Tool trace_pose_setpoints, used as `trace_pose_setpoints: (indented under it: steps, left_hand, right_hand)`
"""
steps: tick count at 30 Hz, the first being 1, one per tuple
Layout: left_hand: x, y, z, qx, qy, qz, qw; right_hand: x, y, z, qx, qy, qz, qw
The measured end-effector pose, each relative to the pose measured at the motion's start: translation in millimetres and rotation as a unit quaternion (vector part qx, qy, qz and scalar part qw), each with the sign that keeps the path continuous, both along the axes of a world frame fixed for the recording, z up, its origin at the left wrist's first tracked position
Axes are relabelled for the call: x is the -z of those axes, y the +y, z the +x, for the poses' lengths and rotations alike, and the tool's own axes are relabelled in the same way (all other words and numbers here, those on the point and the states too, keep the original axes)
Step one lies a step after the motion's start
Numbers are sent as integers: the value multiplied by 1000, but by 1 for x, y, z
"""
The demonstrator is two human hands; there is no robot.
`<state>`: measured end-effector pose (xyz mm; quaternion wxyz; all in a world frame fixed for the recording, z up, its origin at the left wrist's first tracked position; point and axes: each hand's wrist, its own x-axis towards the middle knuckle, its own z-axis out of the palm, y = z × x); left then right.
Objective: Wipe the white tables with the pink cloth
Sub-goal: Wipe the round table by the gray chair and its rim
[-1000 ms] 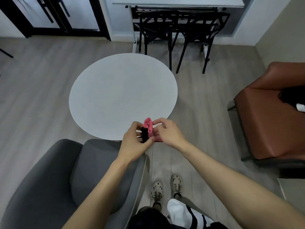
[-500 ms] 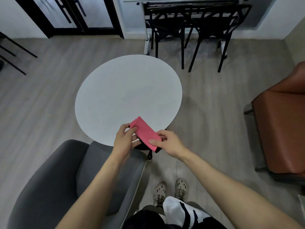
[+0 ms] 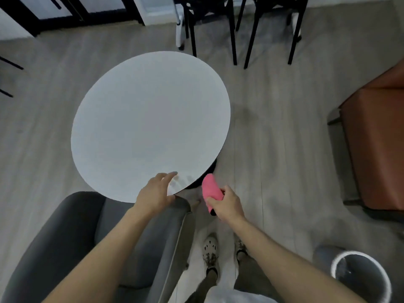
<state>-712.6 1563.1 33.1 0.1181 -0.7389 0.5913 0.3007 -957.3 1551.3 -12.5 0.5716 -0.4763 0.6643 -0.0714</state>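
Observation:
A round white table (image 3: 148, 119) fills the middle of the head view. My right hand (image 3: 227, 204) grips the folded pink cloth (image 3: 210, 188) just off the table's near right edge, above the floor; something small and black shows under the cloth's lower end. My left hand (image 3: 156, 193) is over the table's near edge with its fingers relaxed and spread, the fingertips above the white top. It holds nothing. Whether it touches the table is unclear.
A grey armchair (image 3: 72, 248) stands under my left arm, against the table's near side. A brown leather armchair (image 3: 376, 136) is at the right. Black chairs (image 3: 236, 27) stand beyond the table. A round bin (image 3: 360, 276) sits at the lower right. My feet (image 3: 223, 250) are on the wood floor.
My left hand let go of the cloth and moved over the table's edge. My right hand drew the cloth to the right, off the table. The view tilted downwards, bringing the bin into sight.

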Motion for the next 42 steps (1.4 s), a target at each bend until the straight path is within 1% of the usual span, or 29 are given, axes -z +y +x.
trace_pose_setpoints:
  steps: [2,4,6,7,9,10,12,14,17,22,26,27,29,31,33,35,37,39,41,42]
  left_hand:
    - [13,-14,10,74,-78,23,994]
    - [23,-29,18,140,-154,32,978]
    - [32,-44,24,183,-202,34,961]
    - [36,-51,26,201,-211,37,956]
    - [43,-61,33,228,-203,41,951]
    - [46,-65,37,233,-188,37,953]
    - [49,-68,44,237,-152,36,959]
    - [53,-69,51,232,-128,25,964]
    - [57,-70,55,239,-115,15,964]
    - [57,-71,57,247,-105,-7,963]
    - [55,-70,56,249,-100,-20,963]
    - [55,-70,56,250,-98,-23,963]
    - [53,-70,55,250,-93,-25,964]
    - [52,-70,54,250,-90,-28,964]
    - [51,-71,53,256,-96,-29,961]
    - [51,-71,52,259,-101,-30,960]
    - [51,-71,52,258,-103,-30,960]
    - [50,-71,52,256,-103,-28,961]
    - [50,-71,53,259,-102,-31,960]
    - [49,-71,53,263,-103,-33,959]
  right_hand:
    - [22,7,-8,53,13,10,998]
    - [35,9,-9,101,16,13,995]
    - [45,4,1,141,18,1,990]
    - [49,-2,9,162,19,-16,987]
    - [57,-12,31,195,16,-60,979]
    - [61,-14,45,203,1,-82,976]
    - [66,-11,75,201,-52,-116,971]
    - [74,0,97,210,-104,-131,963]
    - [92,7,105,270,-155,-159,937]
    - [101,-8,109,428,-151,-171,874]
    - [97,-26,133,486,-154,-199,837]
    - [95,-30,138,495,-156,-213,828]
    - [91,-36,145,491,-154,-241,823]
    - [91,-36,149,468,-141,-264,832]
    - [90,-25,160,431,-92,-282,853]
    - [92,2,180,405,-62,-311,858]
    - [95,38,201,370,-70,-337,863]
    - [98,60,209,347,-76,-338,872]
    - [100,47,197,351,-30,-356,866]
    - [100,32,188,358,-22,-363,860]
